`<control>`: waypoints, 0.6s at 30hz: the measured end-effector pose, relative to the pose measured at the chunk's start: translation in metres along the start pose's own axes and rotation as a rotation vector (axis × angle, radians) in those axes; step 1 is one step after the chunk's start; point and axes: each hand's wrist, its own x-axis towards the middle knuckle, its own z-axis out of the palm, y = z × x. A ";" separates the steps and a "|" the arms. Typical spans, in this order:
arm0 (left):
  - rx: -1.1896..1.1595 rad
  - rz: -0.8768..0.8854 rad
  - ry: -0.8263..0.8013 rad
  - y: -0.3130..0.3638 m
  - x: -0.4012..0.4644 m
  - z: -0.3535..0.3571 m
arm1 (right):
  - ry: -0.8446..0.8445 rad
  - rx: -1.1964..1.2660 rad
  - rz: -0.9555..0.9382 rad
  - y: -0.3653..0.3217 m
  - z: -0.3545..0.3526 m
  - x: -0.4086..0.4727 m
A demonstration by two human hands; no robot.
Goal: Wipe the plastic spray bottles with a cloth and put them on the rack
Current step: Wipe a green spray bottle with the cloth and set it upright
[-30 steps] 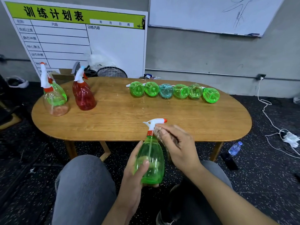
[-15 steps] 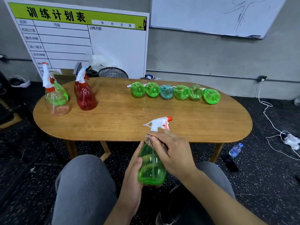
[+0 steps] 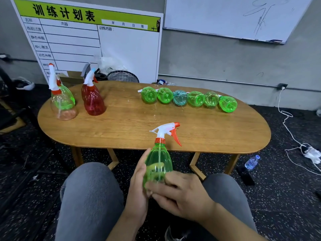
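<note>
Green spray bottle (image 3: 158, 164) held upright above the lap, just near of the wooden surface (image 3: 132, 122). Left hand (image 3: 139, 186) cupped round its left side, fingers curled on the body. Right hand (image 3: 182, 195) pressed over the base, fingers blurred, grip impossible to tell; cloth not visible. Six bottles (image 3: 189, 100) lying in a row far right; red bottle (image 3: 93, 100) and two more (image 3: 62, 103) standing far left.

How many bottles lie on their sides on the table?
6, in one row across the far right of the table: five green, with one blue one third from the left. None seem hidden.
</note>
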 end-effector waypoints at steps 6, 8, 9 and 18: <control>0.077 -0.021 0.020 -0.001 0.002 0.001 | 0.062 0.021 0.469 0.024 -0.002 0.039; 0.080 -0.013 0.015 0.000 0.002 0.003 | 0.022 0.057 0.555 0.029 -0.002 0.047; 0.076 -0.010 0.020 -0.001 0.002 0.002 | 0.009 0.061 0.571 0.028 -0.001 0.048; 0.067 -0.022 0.020 -0.004 -0.001 -0.002 | -0.011 0.086 0.127 -0.003 0.006 -0.001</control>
